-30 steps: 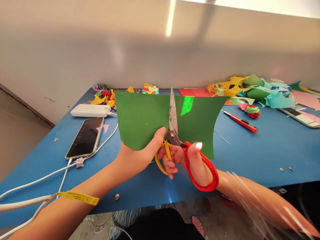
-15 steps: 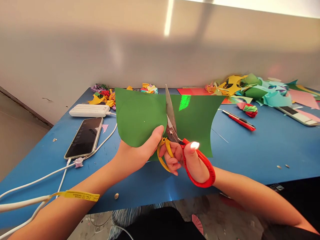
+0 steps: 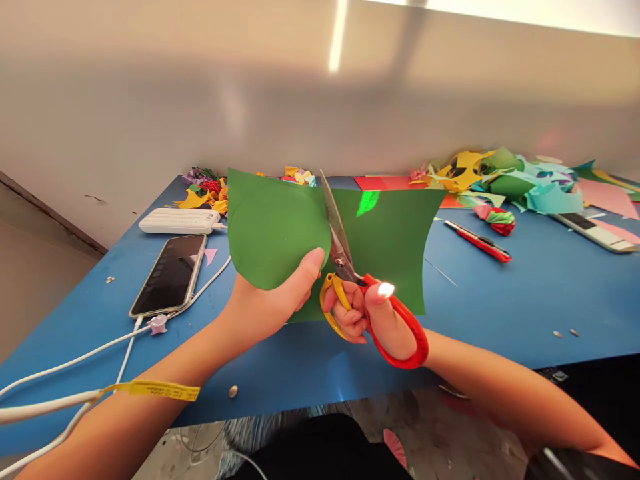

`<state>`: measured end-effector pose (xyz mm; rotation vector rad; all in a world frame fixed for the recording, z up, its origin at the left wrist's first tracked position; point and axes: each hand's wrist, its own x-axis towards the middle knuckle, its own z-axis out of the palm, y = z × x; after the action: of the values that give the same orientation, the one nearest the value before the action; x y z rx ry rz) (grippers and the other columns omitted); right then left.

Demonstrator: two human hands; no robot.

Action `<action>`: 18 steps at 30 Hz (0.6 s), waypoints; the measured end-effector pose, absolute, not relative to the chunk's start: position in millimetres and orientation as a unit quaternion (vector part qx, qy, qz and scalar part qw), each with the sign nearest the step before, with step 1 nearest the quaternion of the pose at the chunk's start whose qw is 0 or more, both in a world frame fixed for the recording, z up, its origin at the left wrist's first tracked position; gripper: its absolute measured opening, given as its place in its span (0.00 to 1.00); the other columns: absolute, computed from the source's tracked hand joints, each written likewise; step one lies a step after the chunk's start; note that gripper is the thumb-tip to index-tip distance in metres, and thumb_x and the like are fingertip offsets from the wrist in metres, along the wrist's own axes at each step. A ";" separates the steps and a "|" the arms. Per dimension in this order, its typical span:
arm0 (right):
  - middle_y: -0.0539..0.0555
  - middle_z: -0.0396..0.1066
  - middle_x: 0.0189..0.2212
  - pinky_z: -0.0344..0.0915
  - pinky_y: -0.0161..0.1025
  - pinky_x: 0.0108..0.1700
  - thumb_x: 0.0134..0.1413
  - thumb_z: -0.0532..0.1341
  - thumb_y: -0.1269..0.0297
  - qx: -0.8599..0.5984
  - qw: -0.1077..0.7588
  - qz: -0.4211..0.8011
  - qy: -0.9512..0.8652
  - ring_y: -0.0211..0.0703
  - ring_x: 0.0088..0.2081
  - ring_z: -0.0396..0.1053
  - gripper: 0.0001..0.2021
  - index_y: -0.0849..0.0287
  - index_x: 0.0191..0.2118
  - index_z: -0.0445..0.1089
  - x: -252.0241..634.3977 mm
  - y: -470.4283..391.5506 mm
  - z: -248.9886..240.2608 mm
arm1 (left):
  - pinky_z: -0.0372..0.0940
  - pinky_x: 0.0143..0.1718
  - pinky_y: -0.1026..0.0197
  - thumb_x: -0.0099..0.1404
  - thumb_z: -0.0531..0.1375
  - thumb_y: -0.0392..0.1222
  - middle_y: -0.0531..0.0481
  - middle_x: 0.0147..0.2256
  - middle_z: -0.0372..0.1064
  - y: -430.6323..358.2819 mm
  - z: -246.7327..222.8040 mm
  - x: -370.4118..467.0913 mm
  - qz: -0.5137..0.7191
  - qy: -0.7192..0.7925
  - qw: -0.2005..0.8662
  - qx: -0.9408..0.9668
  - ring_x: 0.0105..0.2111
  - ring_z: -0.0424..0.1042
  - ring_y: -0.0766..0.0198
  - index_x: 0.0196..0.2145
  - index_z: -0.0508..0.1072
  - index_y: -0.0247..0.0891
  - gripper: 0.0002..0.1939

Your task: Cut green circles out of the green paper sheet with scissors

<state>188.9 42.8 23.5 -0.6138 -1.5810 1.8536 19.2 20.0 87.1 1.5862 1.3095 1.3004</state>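
A sheet of green paper [image 3: 390, 247] is held up over the blue table, with a rounded, partly cut flap [image 3: 273, 233] on its left side. My left hand [image 3: 280, 290] pinches the flap's lower right edge, thumb on top, its fingers mostly hidden behind the paper. In my right hand [image 3: 370, 313] are scissors [image 3: 341, 257] with one red and one yellow handle loop. My thumb passes through the red loop and some fingers through the yellow one. The blades stand slightly apart at the flap's right edge, pointing away from me.
On the left of the table [image 3: 500, 300] lie a phone [image 3: 169, 275], a white power bank [image 3: 179, 221] and white cables [image 3: 70, 363]. A red utility knife [image 3: 479, 241] and a crumpled paper flower [image 3: 495, 218] lie right. Colourful paper scraps [image 3: 530, 180] pile against the wall.
The scissors' blade tips have tilted a little to the left along the flap's edge. The flap and my left hand have shifted slightly left and up.
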 end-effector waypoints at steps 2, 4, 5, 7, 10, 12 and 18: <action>0.42 0.44 0.20 0.43 0.32 0.18 0.46 0.50 0.25 -0.237 0.310 0.702 -0.596 0.30 0.19 0.39 0.37 0.61 0.35 0.63 189.3 43.4 23.1 | 0.58 0.17 0.64 0.63 0.56 0.39 0.57 0.12 0.56 19.6 89.0 18.6 0.505 0.507 0.357 0.600 0.13 0.57 0.71 0.13 0.59 0.40 0.21; 0.41 0.45 0.19 0.43 0.31 0.17 0.45 0.50 0.25 -0.246 0.309 0.700 -0.594 0.29 0.18 0.40 0.37 0.61 0.34 0.63 189.3 43.2 24.1 | 0.57 0.17 0.64 0.62 0.57 0.38 0.57 0.12 0.55 19.5 88.9 17.6 0.518 0.507 0.365 0.585 0.13 0.56 0.72 0.14 0.59 0.40 0.20; 0.41 0.45 0.19 0.43 0.31 0.17 0.44 0.51 0.25 -0.251 0.310 0.699 -0.594 0.29 0.18 0.40 0.38 0.62 0.34 0.64 189.1 42.8 24.8 | 0.57 0.16 0.64 0.62 0.58 0.39 0.57 0.12 0.55 19.6 88.1 17.1 0.525 0.504 0.369 0.578 0.13 0.56 0.72 0.15 0.60 0.40 0.19; 0.41 0.45 0.18 0.44 0.31 0.16 0.44 0.51 0.25 -0.257 0.312 0.696 -0.594 0.29 0.17 0.41 0.37 0.62 0.33 0.64 188.7 41.6 26.4 | 0.56 0.16 0.64 0.64 0.58 0.42 0.56 0.13 0.58 20.5 85.8 16.6 0.537 0.493 0.372 0.574 0.14 0.58 0.70 0.17 0.63 0.39 0.18; 0.41 0.46 0.17 0.44 0.31 0.16 0.44 0.53 0.26 -0.264 0.318 0.693 -0.590 0.28 0.16 0.42 0.36 0.62 0.32 0.64 187.9 40.2 27.6 | 0.57 0.15 0.65 0.65 0.58 0.47 0.52 0.17 0.66 22.6 82.7 17.7 0.552 0.492 0.362 0.568 0.17 0.64 0.68 0.20 0.68 0.38 0.18; 0.40 0.45 0.17 0.44 0.30 0.16 0.44 0.53 0.26 -0.264 0.318 0.695 -0.588 0.28 0.16 0.41 0.36 0.61 0.32 0.64 187.2 40.4 27.3 | 0.58 0.15 0.65 0.64 0.59 0.47 0.51 0.20 0.70 23.9 81.3 18.6 0.572 0.504 0.352 0.543 0.18 0.67 0.67 0.22 0.71 0.37 0.15; 0.45 0.53 0.20 0.49 0.32 0.16 0.41 0.50 0.23 -0.229 0.302 0.710 -0.594 0.31 0.17 0.48 0.38 0.60 0.32 0.62 185.1 44.4 27.0 | 0.61 0.20 0.64 0.62 0.62 0.45 0.54 0.20 0.67 27.2 74.1 14.4 0.626 0.480 0.342 0.511 0.20 0.66 0.68 0.23 0.69 0.39 0.12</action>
<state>185.1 44.4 27.0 -0.6079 -1.5747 1.8820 14.4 27.2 74.1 1.3288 1.2469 1.6267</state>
